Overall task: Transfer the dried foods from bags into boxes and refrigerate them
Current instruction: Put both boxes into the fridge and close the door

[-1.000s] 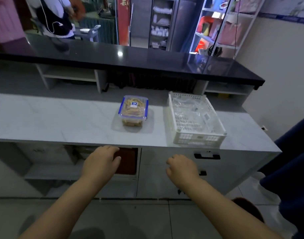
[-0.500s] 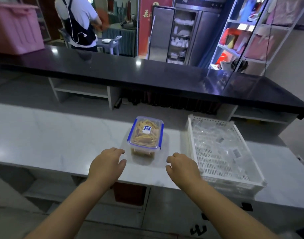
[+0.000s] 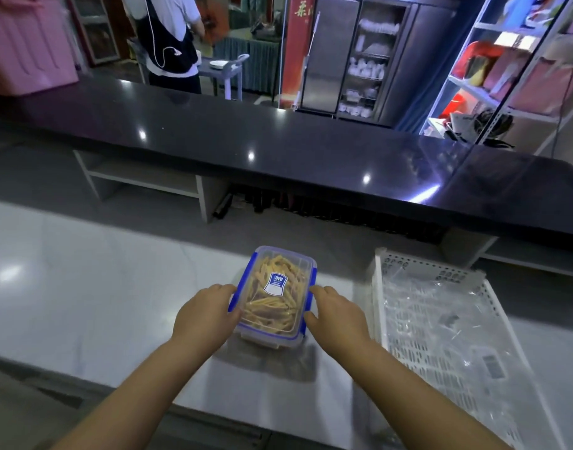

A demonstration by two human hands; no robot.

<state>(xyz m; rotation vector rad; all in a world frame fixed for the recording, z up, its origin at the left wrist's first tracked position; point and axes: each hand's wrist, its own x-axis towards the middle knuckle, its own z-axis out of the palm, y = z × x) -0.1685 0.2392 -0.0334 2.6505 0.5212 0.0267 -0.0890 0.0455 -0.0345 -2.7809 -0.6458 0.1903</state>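
Observation:
A clear plastic box [image 3: 275, 293] with a blue-clipped lid stands on the white marble counter [image 3: 84, 287]. It is full of yellowish dried strips and has a small label on the lid. My left hand [image 3: 204, 315] curls against the box's left side at the blue clip. On the box's right side my right hand [image 3: 337, 315] does the same, so the box sits between both hands. The fingertips on the box's walls are partly hidden. Empty clear plastic bags [image 3: 441, 306] lie in the white basket [image 3: 379, 287] to the right.
A raised black counter [image 3: 278, 147] runs along the back above open cubbies. Behind it stand a steel glass-door cabinet [image 3: 330, 53], a shelf rack [image 3: 506, 60] and a pink bin [image 3: 22, 43]. A person [image 3: 171, 37] stands at the far side.
I have stepped up to the counter. Both hands moved forward from below its edge and now touch the two sides of the box.

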